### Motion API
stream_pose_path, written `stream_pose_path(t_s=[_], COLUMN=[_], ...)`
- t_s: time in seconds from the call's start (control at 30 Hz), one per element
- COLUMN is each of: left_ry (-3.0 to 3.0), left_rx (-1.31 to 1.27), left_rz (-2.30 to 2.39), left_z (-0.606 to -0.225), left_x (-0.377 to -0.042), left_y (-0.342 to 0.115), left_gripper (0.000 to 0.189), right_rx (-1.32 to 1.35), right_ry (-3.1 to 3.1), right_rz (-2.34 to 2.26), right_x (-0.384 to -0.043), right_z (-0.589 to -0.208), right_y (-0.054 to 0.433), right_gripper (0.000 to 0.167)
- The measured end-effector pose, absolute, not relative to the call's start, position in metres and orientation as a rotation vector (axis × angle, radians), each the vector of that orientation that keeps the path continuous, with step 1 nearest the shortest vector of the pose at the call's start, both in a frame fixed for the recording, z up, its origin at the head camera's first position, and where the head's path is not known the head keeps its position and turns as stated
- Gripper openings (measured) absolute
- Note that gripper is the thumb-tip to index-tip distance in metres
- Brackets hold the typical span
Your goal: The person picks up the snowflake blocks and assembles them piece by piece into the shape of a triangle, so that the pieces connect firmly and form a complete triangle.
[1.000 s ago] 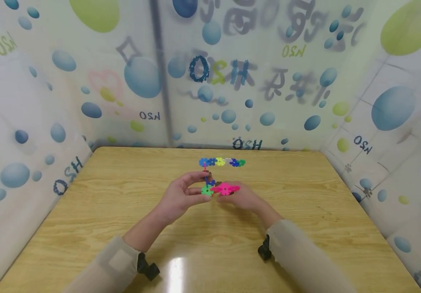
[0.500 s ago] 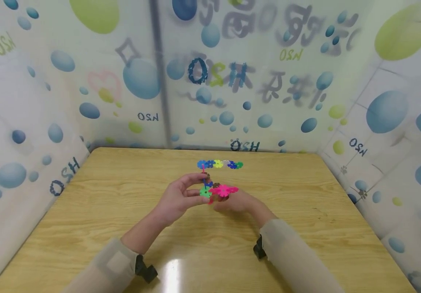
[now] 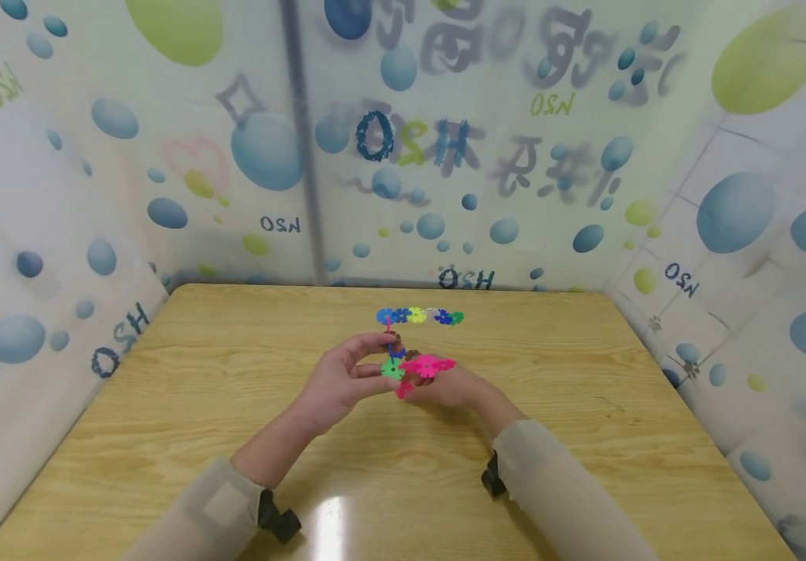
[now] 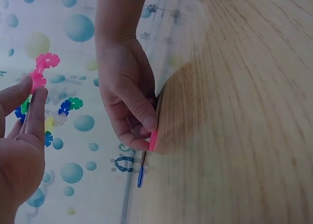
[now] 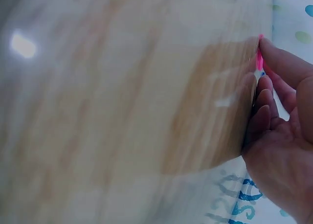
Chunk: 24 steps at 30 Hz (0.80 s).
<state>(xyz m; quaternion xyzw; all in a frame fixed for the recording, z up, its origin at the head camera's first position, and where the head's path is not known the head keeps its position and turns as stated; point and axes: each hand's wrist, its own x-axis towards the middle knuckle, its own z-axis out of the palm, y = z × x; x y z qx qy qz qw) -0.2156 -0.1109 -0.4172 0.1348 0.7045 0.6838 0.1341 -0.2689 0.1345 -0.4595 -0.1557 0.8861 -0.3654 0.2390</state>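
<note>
Down low, just under the disc chain [image 3: 427, 365], the right hand [image 3: 450, 386] pinched a pink disc [image 4: 153, 140], possibly two joined, hard to tell! The left hand [image 3: 343, 372] gripped the chain itself, aloft; a crooked push risked popping its lopsided arm loose. Beneath and beyond it, brown disc [image 4: 143, 159] and blue disc [image 4: 140, 177] waited.

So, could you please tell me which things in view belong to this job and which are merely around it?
In the job:
linked flower pieces, held by the left grip
pink piece, pinched by the right grip

Merely around:
wooden tabletop
patterned backdrop
black wrist devices
</note>
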Motion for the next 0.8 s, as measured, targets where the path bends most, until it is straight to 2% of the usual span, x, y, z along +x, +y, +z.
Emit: stream_pose_path(t_s=[0.2, 0.27, 0.33, 0.47, 0.67, 0.8], left_ry=[2.057, 2.057, 2.06, 2.054, 2.042, 2.038], left_rx=[0.368, 0.363, 0.361, 0.368, 0.405, 0.422], left_rz=[1.97, 1.968, 1.969, 1.982, 1.997, 1.995], left_z=[-0.418, -0.418, -0.418, -0.42, -0.422, -0.421], left_x=[-0.215, -0.214, -0.214, -0.213, -0.212, -0.213], left_y=[-0.112, -0.112, -0.113, -0.114, -0.114, -0.114], left_gripper=[0.062, 0.062, 0.062, 0.061, 0.061, 0.061], right_rx=[-0.434, -0.424, -0.402, -0.412, -0.392, -0.354], right_ry=[2.417, 2.425, 2.457, 2.534, 2.559, 2.474], right_rz=[-0.988, -0.998, -1.011, -1.049, -1.177, -1.438], right_x=[-0.267, -0.267, -0.266, -0.263, -0.253, -0.242], right_z=[-0.459, -0.461, -0.463, -0.464, -0.456, -0.448], right_y=[0.132, 0.132, 0.133, 0.141, 0.163, 0.183], right_gripper=[0.031, 0.034, 0.045, 0.05, 0.028, 0.023])
